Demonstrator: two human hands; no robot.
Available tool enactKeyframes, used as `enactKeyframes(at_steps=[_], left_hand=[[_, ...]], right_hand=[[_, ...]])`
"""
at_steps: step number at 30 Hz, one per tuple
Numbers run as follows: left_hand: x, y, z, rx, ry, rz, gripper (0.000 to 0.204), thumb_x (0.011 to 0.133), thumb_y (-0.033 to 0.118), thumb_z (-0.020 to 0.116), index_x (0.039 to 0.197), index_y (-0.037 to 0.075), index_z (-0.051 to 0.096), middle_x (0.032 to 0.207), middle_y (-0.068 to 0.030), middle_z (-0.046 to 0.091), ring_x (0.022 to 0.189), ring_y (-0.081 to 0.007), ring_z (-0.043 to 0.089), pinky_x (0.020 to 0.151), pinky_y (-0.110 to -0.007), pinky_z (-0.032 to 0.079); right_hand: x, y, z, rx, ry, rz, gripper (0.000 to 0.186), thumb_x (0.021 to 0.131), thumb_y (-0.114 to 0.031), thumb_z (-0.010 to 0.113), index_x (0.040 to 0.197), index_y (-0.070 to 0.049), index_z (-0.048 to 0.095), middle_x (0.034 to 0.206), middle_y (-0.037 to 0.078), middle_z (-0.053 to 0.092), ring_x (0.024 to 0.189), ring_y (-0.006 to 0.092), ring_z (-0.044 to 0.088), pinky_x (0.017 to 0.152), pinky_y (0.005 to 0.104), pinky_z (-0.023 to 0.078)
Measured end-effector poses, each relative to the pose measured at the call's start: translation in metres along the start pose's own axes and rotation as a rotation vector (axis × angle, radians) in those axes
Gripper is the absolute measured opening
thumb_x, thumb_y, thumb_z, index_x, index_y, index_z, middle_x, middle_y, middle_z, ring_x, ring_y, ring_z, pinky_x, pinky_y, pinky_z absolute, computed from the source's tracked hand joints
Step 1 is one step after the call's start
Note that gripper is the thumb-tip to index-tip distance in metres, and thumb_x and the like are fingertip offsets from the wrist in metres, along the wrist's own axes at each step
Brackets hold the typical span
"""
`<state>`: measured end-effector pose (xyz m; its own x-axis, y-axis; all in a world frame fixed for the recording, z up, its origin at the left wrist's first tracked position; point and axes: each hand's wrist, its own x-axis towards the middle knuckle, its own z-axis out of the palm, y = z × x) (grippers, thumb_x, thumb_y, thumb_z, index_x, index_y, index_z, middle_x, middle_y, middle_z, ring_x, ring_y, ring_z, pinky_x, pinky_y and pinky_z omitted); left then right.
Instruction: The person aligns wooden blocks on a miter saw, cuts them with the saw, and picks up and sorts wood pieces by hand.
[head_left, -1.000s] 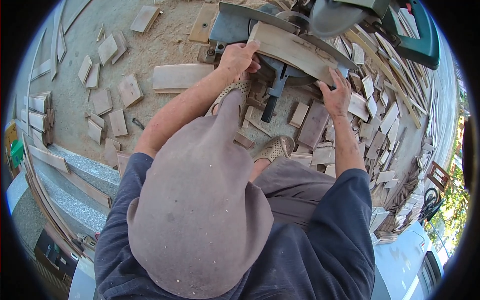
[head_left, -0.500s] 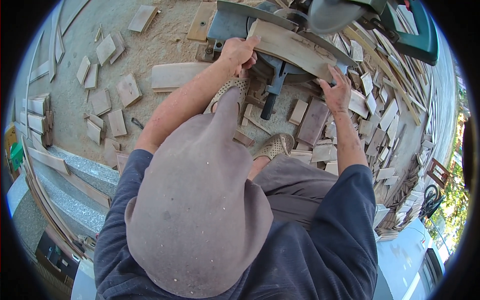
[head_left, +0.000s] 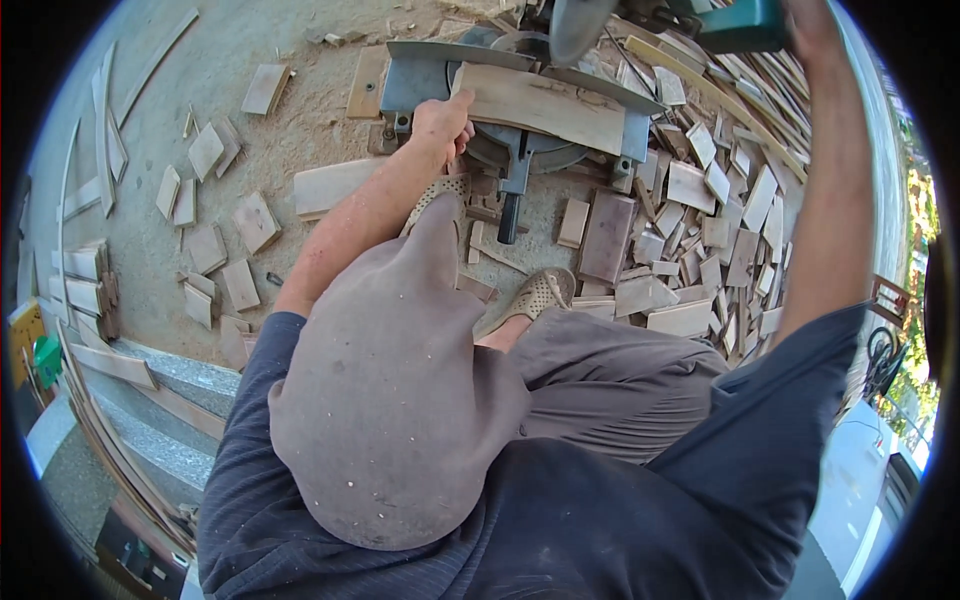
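Note:
A pale wooden board [head_left: 545,108] lies across the bed of a miter saw [head_left: 515,160], along its back fence. At the board's left end is my left hand [head_left: 440,128], closed, with one finger laid on the wood and the others curled below its front edge. Above the saw bed hangs the round blade guard [head_left: 580,30], its top cut off by the picture's edge. My right hand [head_left: 812,28] is up at the far right beside the green saw handle [head_left: 742,26]. Its fingers are blurred and partly out of the picture.
Many wood offcuts [head_left: 690,270] lie heaped right of the saw. More short pieces [head_left: 257,222] are scattered on the sawdust-covered floor at left. Long strips [head_left: 740,100] lie at the far right. My sandalled foot [head_left: 530,300] is near the saw's black knob handle [head_left: 508,220].
My right hand has let go of the board's right end and risen to the saw handle. My left hand has stayed at the left end. The whole view has shifted slightly.

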<state>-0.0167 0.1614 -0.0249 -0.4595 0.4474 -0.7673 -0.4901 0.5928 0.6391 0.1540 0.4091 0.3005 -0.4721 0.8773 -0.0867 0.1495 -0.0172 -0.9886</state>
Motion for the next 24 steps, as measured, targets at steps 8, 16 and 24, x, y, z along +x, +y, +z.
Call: enactKeyframes(at_steps=[8,16,24], left_hand=[[-0.003,0.003,0.014,-0.030,-0.024,0.041,0.048,0.091,0.043,0.069,0.068,0.002,0.057,0.057,-0.0087,0.054,0.039,-0.0157,0.041,0.039,-0.034,0.034],[-0.007,-0.003,0.006,-0.023,0.047,0.075,0.053,0.087,0.043,0.070,0.060,-0.001,0.060,0.053,-0.0108,0.056,0.039,-0.0185,0.047,0.039,-0.035,0.037],[-0.011,0.004,0.010,0.052,0.042,0.061,0.054,0.085,0.045,0.070,0.058,-0.001,0.062,0.052,-0.0095,0.058,0.042,-0.0201,0.054,0.044,-0.037,0.044]], right_hand=[[-0.014,0.008,-0.006,0.018,0.015,0.186,0.047,0.098,-0.044,0.055,0.099,0.003,0.062,0.071,0.012,0.067,0.050,0.0183,0.062,0.041,0.0352,0.053],[-0.123,0.085,0.014,0.005,-0.004,-0.093,0.040,0.099,-0.031,0.058,0.130,-0.005,0.054,0.087,0.011,0.067,0.070,0.0167,0.065,0.056,0.0289,0.053],[-0.169,0.129,0.020,0.042,0.073,-0.172,0.050,0.100,-0.032,0.060,0.140,-0.006,0.047,0.096,0.010,0.065,0.077,0.0155,0.064,0.066,0.0286,0.055]])
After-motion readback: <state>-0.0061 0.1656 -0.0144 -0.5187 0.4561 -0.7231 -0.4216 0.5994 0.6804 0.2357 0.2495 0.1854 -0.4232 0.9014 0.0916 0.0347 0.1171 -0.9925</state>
